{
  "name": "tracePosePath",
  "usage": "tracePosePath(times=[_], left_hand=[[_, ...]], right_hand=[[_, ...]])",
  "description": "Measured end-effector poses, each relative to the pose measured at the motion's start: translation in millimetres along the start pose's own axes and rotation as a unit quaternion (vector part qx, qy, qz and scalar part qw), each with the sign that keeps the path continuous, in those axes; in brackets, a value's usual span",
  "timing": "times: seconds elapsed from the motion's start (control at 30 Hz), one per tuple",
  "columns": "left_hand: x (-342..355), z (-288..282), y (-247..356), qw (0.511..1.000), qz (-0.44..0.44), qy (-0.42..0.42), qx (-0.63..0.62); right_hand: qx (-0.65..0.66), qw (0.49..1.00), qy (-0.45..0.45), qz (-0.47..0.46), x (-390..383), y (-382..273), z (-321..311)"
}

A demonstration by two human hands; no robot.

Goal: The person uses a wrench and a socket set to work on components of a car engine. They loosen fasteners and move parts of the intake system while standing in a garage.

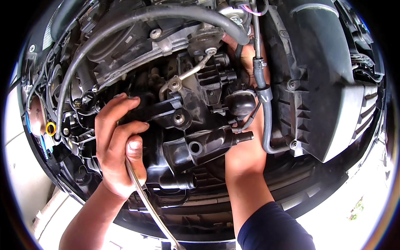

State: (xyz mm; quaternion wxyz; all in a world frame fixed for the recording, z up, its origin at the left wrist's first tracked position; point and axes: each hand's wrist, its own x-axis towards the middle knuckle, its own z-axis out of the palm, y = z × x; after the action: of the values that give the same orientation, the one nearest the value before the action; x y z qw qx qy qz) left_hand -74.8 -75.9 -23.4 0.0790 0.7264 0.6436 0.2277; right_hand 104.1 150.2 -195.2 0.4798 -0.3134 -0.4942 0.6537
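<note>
Overexposed lower corners, deep shadows, fisheye distortion

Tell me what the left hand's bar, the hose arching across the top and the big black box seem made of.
Bar: probably metal, smooth, from its silvery shine. Hose: likely rubber, dull dark grey, curving smoothly. Box: apparently plastic, matte black, with moulded-looking ribs.

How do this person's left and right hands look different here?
The left hand shows most of its curled fingers, while the right hand is partly hidden behind the curved black hose. The left hand holds a slim metal rod under its thumb; whether the right hand grips anything cannot be seen. The right hand also sits higher in the picture than the left hand. Both are bare.
</note>
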Motion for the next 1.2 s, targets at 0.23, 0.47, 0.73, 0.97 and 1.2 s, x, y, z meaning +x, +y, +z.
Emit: tracePosePath(times=[0.23,0.47,0.73,0.97,1.2], left_hand=[[-1.6,1.5,-1.1,1.000,-0.010,0.006,-0.008],[-2.3,3.2,-0.8,1.000,-0.012,0.015,-0.014],[-1.0,-2.4,3.2,1.000,-0.017,0.009,-0.013],[-2.9,0.9,-0.9,0.999,-0.019,0.015,-0.031],[-2.2,0.6,-0.9,0.999,-0.011,0.016,-0.033]], right_hand=[[0.023,0.998,-0.048,0.014,0.6,6.0,-5.5],[0.018,0.998,-0.057,0.022,2.3,10.5,-8.9],[0.003,0.999,-0.025,0.035,2.5,8.4,-0.8],[-0.007,0.999,-0.017,0.027,6.4,8.4,1.7],[-0.019,0.999,-0.019,0.034,4.0,10.0,3.6]])
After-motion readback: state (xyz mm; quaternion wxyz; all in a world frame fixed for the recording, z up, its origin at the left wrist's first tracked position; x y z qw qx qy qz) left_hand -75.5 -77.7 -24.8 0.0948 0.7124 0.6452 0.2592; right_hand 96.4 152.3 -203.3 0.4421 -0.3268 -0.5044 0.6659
